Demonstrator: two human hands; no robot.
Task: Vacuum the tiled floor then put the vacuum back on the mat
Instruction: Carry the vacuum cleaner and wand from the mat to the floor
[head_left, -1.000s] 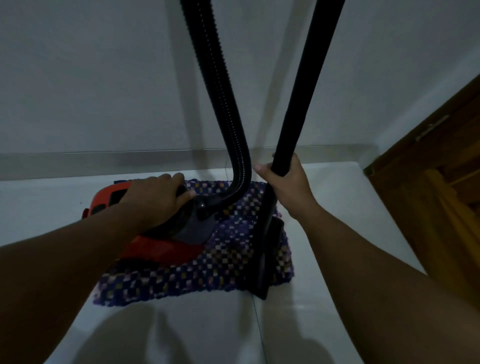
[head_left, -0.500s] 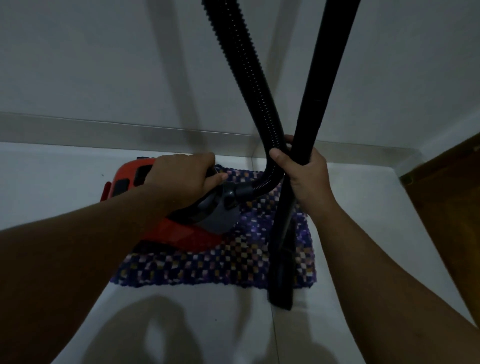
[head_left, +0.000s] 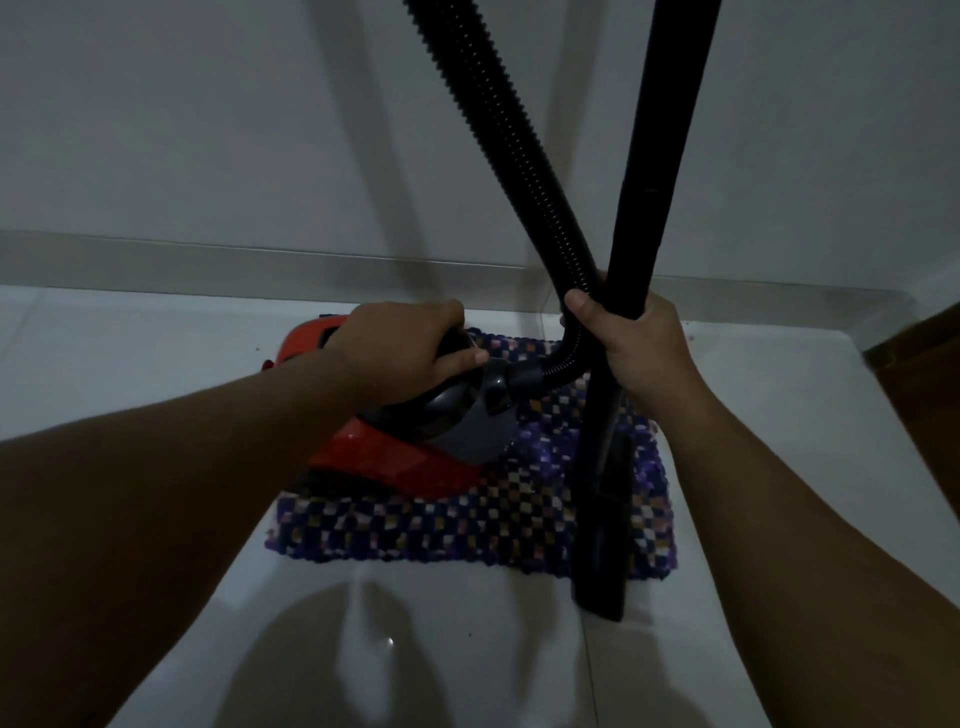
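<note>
A red and dark grey canister vacuum (head_left: 395, 457) sits on a purple checkered woven mat (head_left: 467, 525) against the wall. My left hand (head_left: 410, 353) grips the handle on top of the vacuum body. My right hand (head_left: 639, 343) is closed around the black rigid wand (head_left: 654, 156), which stands nearly upright. The wand's floor nozzle (head_left: 605, 545) rests at the mat's right front edge, partly on the tile. A black ribbed hose (head_left: 498, 130) curves down from the top of the view into the vacuum's front, passing right next to my right thumb.
White tiled floor (head_left: 467, 649) lies around the mat. A pale wall with a grey skirting strip (head_left: 208, 260) runs behind it. A brown wooden door (head_left: 924, 374) stands at the far right. My shadow falls on the tiles in front.
The view has shifted so the vacuum and mat sit further right and lower. Hose and wand have come closer together at my right hand. Both hands keep their grips.
</note>
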